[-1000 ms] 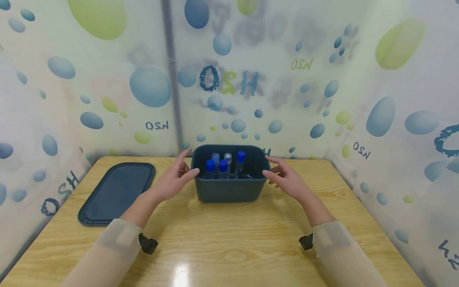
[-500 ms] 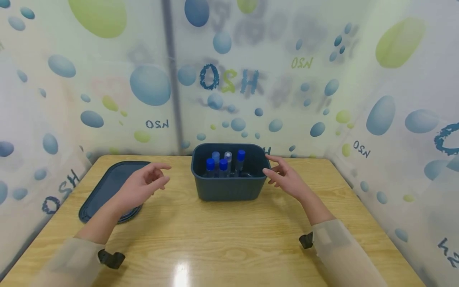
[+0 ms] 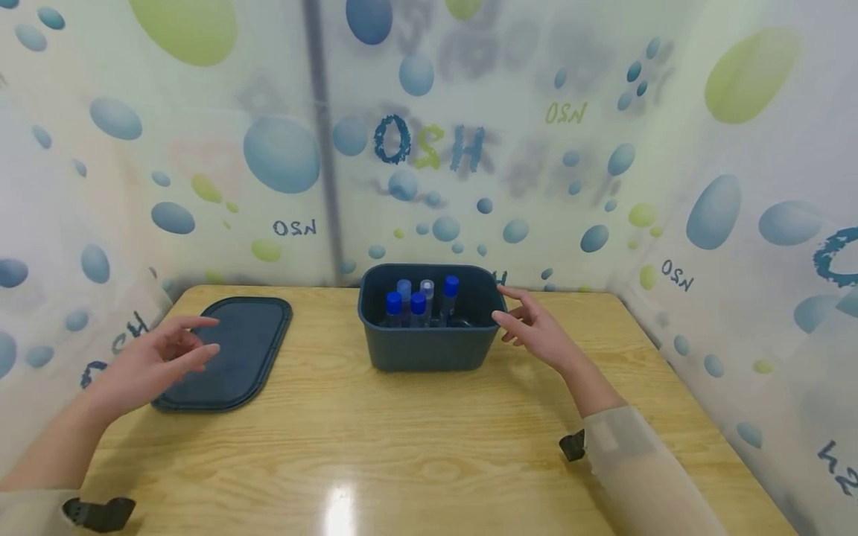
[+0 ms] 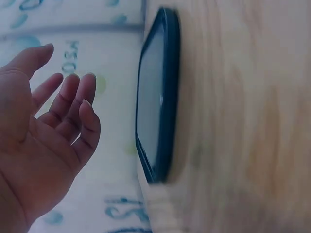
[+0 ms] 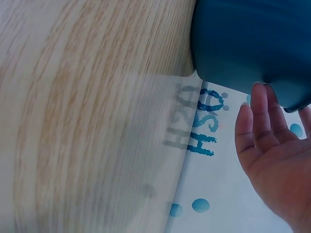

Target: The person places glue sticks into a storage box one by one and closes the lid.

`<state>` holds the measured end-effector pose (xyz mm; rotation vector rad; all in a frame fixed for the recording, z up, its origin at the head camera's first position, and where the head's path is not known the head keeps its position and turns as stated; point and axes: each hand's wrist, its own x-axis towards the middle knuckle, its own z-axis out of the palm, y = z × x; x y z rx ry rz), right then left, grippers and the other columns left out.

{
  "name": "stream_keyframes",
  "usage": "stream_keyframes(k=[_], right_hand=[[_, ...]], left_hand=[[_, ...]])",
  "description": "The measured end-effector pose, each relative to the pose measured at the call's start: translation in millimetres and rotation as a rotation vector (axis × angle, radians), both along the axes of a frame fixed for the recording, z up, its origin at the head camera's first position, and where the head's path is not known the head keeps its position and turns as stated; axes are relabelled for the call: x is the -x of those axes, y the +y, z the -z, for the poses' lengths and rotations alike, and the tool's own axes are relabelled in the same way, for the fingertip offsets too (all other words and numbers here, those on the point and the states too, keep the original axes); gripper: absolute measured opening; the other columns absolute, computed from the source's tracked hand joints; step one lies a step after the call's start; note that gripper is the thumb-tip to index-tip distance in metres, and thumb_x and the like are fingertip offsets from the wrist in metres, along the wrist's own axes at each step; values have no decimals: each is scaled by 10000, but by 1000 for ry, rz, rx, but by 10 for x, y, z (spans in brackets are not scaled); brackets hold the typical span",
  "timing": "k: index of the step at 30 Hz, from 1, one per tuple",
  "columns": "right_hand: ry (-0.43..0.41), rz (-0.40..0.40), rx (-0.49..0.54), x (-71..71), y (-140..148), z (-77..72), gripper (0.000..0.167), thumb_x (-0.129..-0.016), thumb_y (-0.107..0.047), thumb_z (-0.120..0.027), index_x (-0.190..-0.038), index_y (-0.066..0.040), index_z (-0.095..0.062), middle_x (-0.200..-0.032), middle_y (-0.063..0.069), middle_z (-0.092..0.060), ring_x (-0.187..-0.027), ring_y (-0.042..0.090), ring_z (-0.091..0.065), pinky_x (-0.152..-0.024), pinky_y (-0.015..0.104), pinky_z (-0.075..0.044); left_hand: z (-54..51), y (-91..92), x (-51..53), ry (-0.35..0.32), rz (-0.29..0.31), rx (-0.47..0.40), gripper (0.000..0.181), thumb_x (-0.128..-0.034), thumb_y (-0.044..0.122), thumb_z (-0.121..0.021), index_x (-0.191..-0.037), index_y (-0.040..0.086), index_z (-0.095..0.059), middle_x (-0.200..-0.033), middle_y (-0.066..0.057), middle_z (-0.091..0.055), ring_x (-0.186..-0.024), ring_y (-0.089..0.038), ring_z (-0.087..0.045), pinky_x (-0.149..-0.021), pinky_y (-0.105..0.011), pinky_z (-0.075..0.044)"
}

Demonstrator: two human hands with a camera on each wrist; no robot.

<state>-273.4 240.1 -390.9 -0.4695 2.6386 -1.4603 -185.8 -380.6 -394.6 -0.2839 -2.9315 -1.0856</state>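
Note:
A dark blue-grey bin [image 3: 429, 350] stands on the table and holds several clear tubes, most with a blue cap [image 3: 452, 286]. My right hand [image 3: 536, 333] rests at the bin's right end, thumb and index fingertip at its rim. In the right wrist view, loosely bent fingers [image 5: 260, 114] touch the outer wall of the bin [image 5: 248, 43]; the thumb is mostly cut off. At the left, a flat dark lid [image 3: 248, 350] lies on the table. Above its left part hovers my left hand [image 3: 150, 365], holding nothing, fingers loosely bent. The left wrist view shows the lid [image 4: 167, 97] apart from that hand.
The wooden table [image 3: 402, 447] has a patterned curtain [image 3: 429, 186] behind it and at both sides. The bin stands near the back edge, close to the curtain. Bare wood lies between the lid and the bin.
My left hand has left the bin's left end and moved left, over the lid. My right hand stays at the bin's right end, and the bin has not moved on the table.

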Motion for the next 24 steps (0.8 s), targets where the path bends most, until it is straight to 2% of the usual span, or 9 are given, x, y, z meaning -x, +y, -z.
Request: stream_keyframes(k=[4,11,17,24], right_hand=[[3,-3,-11,7,8,0,664,-1130,-425,-613,-1724,-285,-351,-1385,252,-676,-1007,316,-749,-924,461,-593],[-7,4,-14,8,13,14,660,-1129,-431,-612,-1722,-293,-354,-1351,247,-687,-1029,372,-746,-899,411,-588],[-7,1,-5,12,15,28,667,-1129,-414,-616,-1725,-294,-343,-1319,237,-691,-1016,349,-745,-882,385,-582],[-6,2,-7,12,20,36,640,-1140,-420,-592,-1721,-309,-349,-1334,238,-690,-1027,386,-742,-889,394,-582]], left_hand=[[103,-285,-56,-43,-37,53,595,-1142,388,-606,-1615,64,-450,-1142,-124,-685,-888,-53,-716,-665,-317,-536],[284,-585,-95,-101,-88,115,633,-1146,406,-593,-1588,-28,-464,-1099,-130,-677,-820,-63,-646,-649,-313,-530],[369,-694,-89,-148,-105,123,595,-1156,368,-580,-1543,-76,-499,-1080,-131,-676,-739,-136,-617,-625,-325,-522],[424,-779,-62,-100,-89,181,394,-1177,203,-528,-1427,-85,-624,-1032,-87,-730,-743,-43,-594,-636,-284,-502]])
